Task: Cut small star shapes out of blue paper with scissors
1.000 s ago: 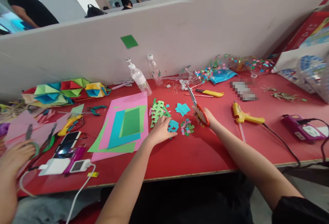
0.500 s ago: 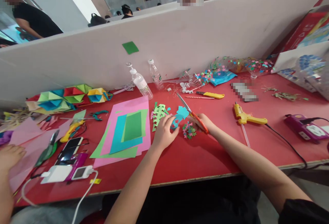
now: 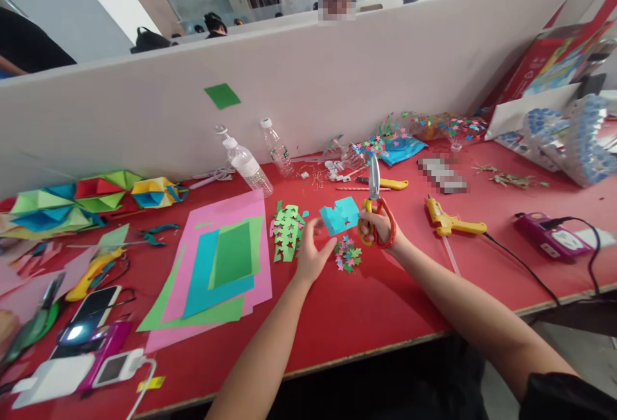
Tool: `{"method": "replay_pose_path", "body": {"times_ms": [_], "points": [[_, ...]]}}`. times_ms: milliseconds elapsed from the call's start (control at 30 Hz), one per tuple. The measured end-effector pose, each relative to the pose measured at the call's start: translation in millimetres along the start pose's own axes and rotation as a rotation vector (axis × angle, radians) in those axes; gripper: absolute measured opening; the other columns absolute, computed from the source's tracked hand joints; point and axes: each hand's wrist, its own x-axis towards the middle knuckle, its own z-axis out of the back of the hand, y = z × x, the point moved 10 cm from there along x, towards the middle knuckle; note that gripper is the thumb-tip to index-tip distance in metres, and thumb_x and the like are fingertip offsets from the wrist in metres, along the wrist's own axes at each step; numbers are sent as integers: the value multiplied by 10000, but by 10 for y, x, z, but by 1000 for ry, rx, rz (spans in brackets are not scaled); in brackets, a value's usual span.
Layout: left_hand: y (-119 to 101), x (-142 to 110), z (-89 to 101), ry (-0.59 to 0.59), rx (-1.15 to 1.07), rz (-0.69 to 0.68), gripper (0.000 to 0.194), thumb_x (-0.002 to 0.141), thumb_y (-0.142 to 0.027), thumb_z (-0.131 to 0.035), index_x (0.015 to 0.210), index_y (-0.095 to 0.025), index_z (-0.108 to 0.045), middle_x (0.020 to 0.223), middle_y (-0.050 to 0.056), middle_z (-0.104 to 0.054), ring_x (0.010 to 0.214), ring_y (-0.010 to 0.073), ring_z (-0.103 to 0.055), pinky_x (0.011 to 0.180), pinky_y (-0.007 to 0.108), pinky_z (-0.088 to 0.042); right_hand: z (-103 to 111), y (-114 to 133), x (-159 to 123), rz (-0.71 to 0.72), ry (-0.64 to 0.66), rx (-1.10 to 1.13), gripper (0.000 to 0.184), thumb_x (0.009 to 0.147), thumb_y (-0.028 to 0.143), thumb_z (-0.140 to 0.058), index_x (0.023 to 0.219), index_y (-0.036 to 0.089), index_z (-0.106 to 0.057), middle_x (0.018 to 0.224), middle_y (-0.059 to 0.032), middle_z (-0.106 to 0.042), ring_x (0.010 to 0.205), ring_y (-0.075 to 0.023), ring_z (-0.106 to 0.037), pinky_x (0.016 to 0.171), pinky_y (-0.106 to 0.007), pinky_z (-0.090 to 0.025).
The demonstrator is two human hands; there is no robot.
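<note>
My right hand (image 3: 384, 226) is closed around a pair of scissors (image 3: 375, 179) with red and yellow handles, blades pointing up and away from me. Its fingertips reach the edge of a blue paper piece (image 3: 343, 216) with notches cut out of it; whether they pinch it, I cannot tell. My left hand (image 3: 315, 256) is open just below that paper, thumb and fingers apart. Small coloured paper stars (image 3: 348, 255) lie in a pile between my hands. Left of them lie green paper scraps (image 3: 288, 230) with cut-outs.
Coloured paper sheets (image 3: 236, 256) are stacked at left. Plastic bottles (image 3: 245, 166) stand by the white partition (image 3: 308, 79). A yellow glue gun (image 3: 450, 219), a purple power strip (image 3: 554, 237) and a yellow cutter (image 3: 393, 183) lie at right. Phones and chargers crowd the left front.
The left hand has come off the blue paper and opened. The scissors have swung from pointing left to pointing up, and the blue paper has turned. The view has shifted right.
</note>
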Motion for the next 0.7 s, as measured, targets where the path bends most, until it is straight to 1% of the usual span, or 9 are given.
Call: {"method": "replay_pose_path", "body": {"times_ms": [67, 133, 167, 233, 300, 367, 400, 567, 700], "points": [[164, -35, -184, 150, -243, 172, 354, 812, -437, -637, 1058, -184, -617, 1023, 94, -684, 954, 231, -640, 879, 379, -496, -55, -25, -15, 1, 16, -6, 372, 760, 442, -548, 498, 219, -407, 394, 31, -452, 303, -77, -366, 348, -219, -341], [220, -107, -379, 279, -449, 289, 327, 795, -475, -647, 924, -175, -656, 870, 69, -699, 785, 203, -646, 747, 339, -513, -125, -60, -52, -15, 41, -27, 375, 772, 440, -550, 501, 219, -417, 384, 33, -450, 299, -80, -367, 348, -221, -349], [226, -139, -443, 309, -513, 323, 330, 787, -493, -651, 868, -174, -662, 807, 61, -693, 713, 191, -633, 681, 323, -507, -159, -79, -76, -26, 53, -42, 361, 776, 433, -550, 512, 217, -432, 387, 33, -460, 299, -84, -377, 342, -220, -345], [235, -172, -494, 304, -554, 353, 329, 781, -506, -658, 781, -177, -663, 731, 50, -680, 649, 178, -613, 630, 311, -495, -217, -116, -129, -52, 73, -84, 338, 779, 412, -565, 528, 214, -457, 385, 36, -471, 302, -93, -407, 335, -217, -340], [263, -163, -443, 219, -537, 356, 320, 803, -489, -646, 699, -186, -647, 671, 34, -660, 625, 169, -606, 648, 312, -505, -261, -141, -179, -71, 86, -133, 322, 776, 380, -593, 532, 210, -469, 386, 39, -480, 313, -97, -429, 339, -211, -347], [289, -144, -389, 150, -565, 361, 294, 808, -456, -650, 676, -193, -637, 648, 22, -654, 597, 160, -596, 643, 306, -507, -298, -156, -218, -82, 97, -180, 305, 773, 344, -612, 537, 206, -477, 394, 40, -494, 329, -99, -448, 348, -206, -356], [303, -137, -377, 137, -577, 369, 277, 804, -441, -654, 677, -196, -638, 640, 17, -651, 585, 158, -594, 634, 304, -506, -314, -160, -231, -87, 102, -201, 291, 773, 328, -615, 544, 205, -482, 401, 40, -504, 337, -100, -458, 353, -203, -360], [306, -118, -347, 165, -513, 395, 309, 792, -428, -640, 582, -202, -611, 580, 16, -622, 551, 158, -574, 597, 300, -490, -353, -171, -257, -102, 109, -272, 245, 775, 309, -600, 583, 206, -488, 435, 38, -534, 361, -106, -487, 373, -202, -383], [274, -113, -314, 174, -474, 406, 310, 755, -431, -667, 556, -205, -592, 531, 8, -590, 507, 147, -540, 550, 292, -459, -340, -156, -259, -97, 109, -303, 271, 783, 340, -594, 584, 211, -463, 432, 39, -526, 362, -106, -486, 373, -201, -378]]}}
